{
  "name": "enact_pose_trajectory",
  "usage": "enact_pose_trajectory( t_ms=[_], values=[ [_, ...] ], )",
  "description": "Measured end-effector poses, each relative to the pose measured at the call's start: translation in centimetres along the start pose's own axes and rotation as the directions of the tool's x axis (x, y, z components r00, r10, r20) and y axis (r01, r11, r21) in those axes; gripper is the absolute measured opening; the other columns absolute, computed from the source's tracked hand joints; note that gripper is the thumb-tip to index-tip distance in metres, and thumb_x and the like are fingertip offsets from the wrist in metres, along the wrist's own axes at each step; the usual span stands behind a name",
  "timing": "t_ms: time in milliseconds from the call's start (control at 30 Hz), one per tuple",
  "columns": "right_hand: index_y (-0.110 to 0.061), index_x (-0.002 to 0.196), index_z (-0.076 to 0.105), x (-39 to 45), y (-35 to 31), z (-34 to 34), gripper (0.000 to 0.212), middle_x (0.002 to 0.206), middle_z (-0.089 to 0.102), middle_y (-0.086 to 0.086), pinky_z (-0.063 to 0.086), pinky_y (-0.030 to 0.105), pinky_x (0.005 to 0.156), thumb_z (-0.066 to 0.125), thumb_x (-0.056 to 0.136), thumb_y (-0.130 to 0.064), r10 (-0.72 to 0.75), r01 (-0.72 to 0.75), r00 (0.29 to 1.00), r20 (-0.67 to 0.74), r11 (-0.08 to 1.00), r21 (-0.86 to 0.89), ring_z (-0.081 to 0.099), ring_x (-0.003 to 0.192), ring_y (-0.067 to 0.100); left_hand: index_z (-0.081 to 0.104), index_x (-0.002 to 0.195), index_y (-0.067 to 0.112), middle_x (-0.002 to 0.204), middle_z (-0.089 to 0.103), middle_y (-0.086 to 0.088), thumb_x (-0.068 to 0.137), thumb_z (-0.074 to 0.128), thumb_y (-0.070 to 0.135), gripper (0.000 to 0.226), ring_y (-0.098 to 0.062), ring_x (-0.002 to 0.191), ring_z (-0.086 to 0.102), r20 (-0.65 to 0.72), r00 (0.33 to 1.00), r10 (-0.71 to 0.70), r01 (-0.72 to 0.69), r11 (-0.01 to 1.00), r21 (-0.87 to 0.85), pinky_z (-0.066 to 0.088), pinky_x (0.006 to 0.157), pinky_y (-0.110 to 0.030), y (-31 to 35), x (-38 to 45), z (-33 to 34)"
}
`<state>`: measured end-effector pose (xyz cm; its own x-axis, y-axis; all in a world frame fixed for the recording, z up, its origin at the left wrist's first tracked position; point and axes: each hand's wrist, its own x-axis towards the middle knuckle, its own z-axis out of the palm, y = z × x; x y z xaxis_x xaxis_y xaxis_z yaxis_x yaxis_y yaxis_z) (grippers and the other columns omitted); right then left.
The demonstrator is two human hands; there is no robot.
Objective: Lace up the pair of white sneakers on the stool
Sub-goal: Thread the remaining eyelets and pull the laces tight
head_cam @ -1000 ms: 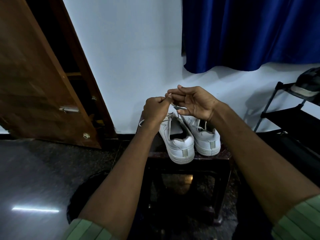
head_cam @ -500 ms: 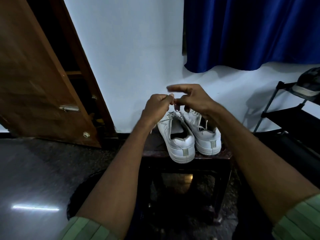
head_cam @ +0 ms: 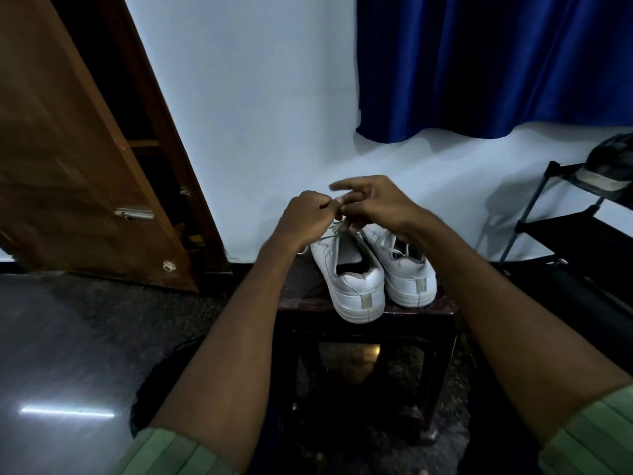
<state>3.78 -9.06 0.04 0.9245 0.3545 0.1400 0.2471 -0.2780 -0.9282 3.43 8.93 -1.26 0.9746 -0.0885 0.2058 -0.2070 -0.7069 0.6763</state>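
Two white sneakers sit side by side on a dark wooden stool [head_cam: 370, 315] against the pale wall, heels toward the camera. Left sneaker [head_cam: 352, 279] heel hangs slightly over the stool's front edge; right sneaker [head_cam: 404, 269] just beside it, touching or nearly so. Both hands raised over the front of the left sneaker, meeting at the fingertips. Left hand [head_cam: 306, 219] curled in a fist, pinched closed on a white lace [head_cam: 334, 234] that runs down to the shoe's eyelets. Right hand [head_cam: 373, 204] has index finger stretched out toward the left, other fingers curled down near the lace; can't tell if it actually grips the lace, area is blurred. Lace looks loose across the tongue. Green sleeves at both forearms. Around: brown door [head_cam: 68, 159] at left, blue curtain [head_cam: 493, 60] upper right, black rack [head_cam: 575, 228] at right with a cap [head_cam: 613, 166] on top, dark glossy floor [head_cam: 68, 337].
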Motion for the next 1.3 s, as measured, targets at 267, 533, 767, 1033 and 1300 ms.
enact_pose_trajectory(
  t_ms=[267,533,767,1033,1300],
  values=[
    [-0.014,0.082,0.084,0.0,1.0,-0.5,0.007,0.071,0.076,0.007,0.052,0.030,0.067,0.087,0.082,-0.021,-0.070,0.036,0.990,-0.126,0.966,-0.256,0.065,0.066,0.012,0.075,0.072,0.027,0.050,0.051,0.004,0.103,0.058,0.043,0.039,-0.003,0.042,0.045,0.044,0.999,-0.011,0.010,1.000,0.011,0.033,0.051,-0.020,-0.6,-0.7,-1.1],
    [-0.026,0.077,0.084,-0.5,1.0,-0.9,0.006,0.073,0.077,-0.008,0.056,0.028,0.072,0.085,0.078,-0.020,-0.058,-0.024,0.988,-0.146,0.862,-0.506,0.072,0.074,0.008,0.079,0.088,0.001,0.076,0.078,-0.013,0.079,0.090,0.034,0.036,-0.021,0.068,0.076,0.279,0.930,-0.238,0.289,0.944,-0.160,0.065,0.072,-0.034,-0.6,-1.8,-0.9],
    [-0.031,0.083,0.083,-0.5,1.5,0.9,0.005,0.080,0.076,-0.008,0.049,0.028,0.069,0.080,0.079,-0.032,-0.079,-0.023,0.988,-0.135,0.779,-0.627,0.067,0.079,0.012,0.073,0.094,-0.013,0.084,0.076,-0.025,0.089,0.069,-0.010,0.007,-0.030,0.076,0.078,0.327,0.855,-0.403,0.504,0.796,-0.335,0.065,0.069,-0.032,-0.6,-2.0,-1.5],
    [-0.027,0.085,0.082,-0.8,1.9,2.9,0.008,0.063,0.062,-0.013,0.039,0.024,0.062,0.074,0.086,-0.028,-0.084,-0.041,0.982,-0.170,0.782,-0.622,0.060,0.064,0.008,0.071,0.095,-0.009,0.065,0.074,-0.013,0.093,0.069,-0.007,0.004,-0.018,0.059,0.075,0.371,0.804,-0.464,0.586,0.724,-0.364,0.063,0.057,-0.025,-0.7,-2.2,-2.0],
    [-0.028,0.083,0.081,-1.2,2.0,4.0,0.008,0.077,0.076,-0.005,0.049,0.027,0.065,0.074,0.085,-0.030,-0.091,-0.037,0.980,-0.175,0.786,-0.617,0.068,0.075,0.013,0.072,0.103,-0.010,0.077,0.077,-0.015,0.090,0.067,-0.012,0.015,-0.021,0.068,0.078,0.374,0.819,-0.436,0.567,0.718,-0.404,0.063,0.060,-0.025,-1.0,-2.4,-2.4]
  ],
)
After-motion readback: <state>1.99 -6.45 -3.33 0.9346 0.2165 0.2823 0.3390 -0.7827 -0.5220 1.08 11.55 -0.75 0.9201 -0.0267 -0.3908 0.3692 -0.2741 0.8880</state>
